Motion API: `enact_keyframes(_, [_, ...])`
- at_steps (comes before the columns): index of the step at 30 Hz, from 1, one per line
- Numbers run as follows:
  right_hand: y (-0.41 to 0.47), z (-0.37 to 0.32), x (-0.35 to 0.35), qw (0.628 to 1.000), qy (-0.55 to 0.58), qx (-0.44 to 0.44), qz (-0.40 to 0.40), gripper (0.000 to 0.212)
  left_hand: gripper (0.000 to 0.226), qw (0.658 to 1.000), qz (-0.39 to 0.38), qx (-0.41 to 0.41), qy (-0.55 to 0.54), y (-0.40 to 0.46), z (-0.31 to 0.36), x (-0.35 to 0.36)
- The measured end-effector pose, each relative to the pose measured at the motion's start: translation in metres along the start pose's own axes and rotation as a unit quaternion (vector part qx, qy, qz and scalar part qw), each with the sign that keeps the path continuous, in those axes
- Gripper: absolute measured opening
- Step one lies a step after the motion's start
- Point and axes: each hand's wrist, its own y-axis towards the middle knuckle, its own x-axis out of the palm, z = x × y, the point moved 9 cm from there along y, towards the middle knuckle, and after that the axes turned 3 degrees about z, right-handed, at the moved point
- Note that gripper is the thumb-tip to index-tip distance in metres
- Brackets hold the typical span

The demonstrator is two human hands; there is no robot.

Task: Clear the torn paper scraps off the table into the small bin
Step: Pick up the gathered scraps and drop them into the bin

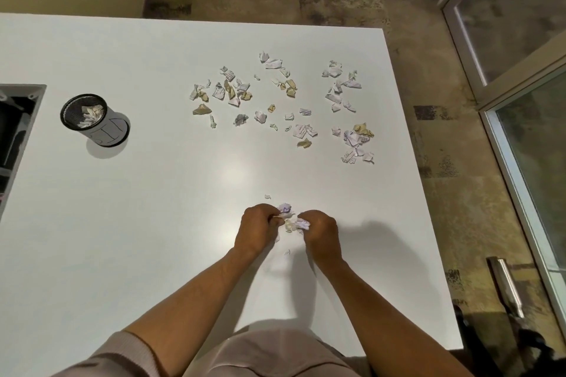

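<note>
Near the front middle of the white table (153, 223), my left hand (258, 231) and my right hand (321, 234) are close together, each gripping crumpled paper scraps (289, 217) that bulge out between the curled fingers. Two tiny scraps lie loose by the hands, one just beyond them (267, 196) and one under the wrists (287, 252). Several torn white and tan scraps (275, 101) are scattered across the far right half of the table. The small black mesh bin (88, 119) stands at the left, with a few scraps inside it.
A rectangular cut-out with dark contents (15, 131) opens in the table at the far left edge. The table's right edge (422, 193) drops to a stone-patterned floor. A glass door with a metal handle (505, 288) is on the right.
</note>
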Motion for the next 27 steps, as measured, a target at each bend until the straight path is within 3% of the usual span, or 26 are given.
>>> enact_keyframes(5, [0.0, 0.009, -0.011, 0.996, 0.024, 0.071, 0.053, 0.013, 0.001, 0.99, 0.037, -0.069, -0.12, -0.004, -0.008, -0.027])
enact_keyframes(7, [-0.001, 0.014, -0.008, 0.987, 0.071, 0.134, 0.042, 0.022, 0.007, 0.983, 0.045, -0.092, -0.153, -0.005, -0.012, -0.037])
enact_keyframes(12, [-0.007, 0.006, 0.01, 0.923, 0.275, 0.266, 0.036, 0.014, 0.008, 0.961, 0.069, -0.141, -0.226, -0.007, -0.024, -0.068])
enact_keyframes(21, [0.005, -0.064, 0.061, 0.832, 0.463, 0.305, 0.026, 0.012, 0.006, 0.93, 0.115, -0.158, -0.312, -0.007, -0.063, -0.154])
enact_keyframes(27, [0.019, -0.122, 0.105, 0.81, 0.495, 0.315, -0.002, 0.013, 0.007, 0.915, 0.166, -0.166, -0.328, 0.002, -0.096, -0.222])
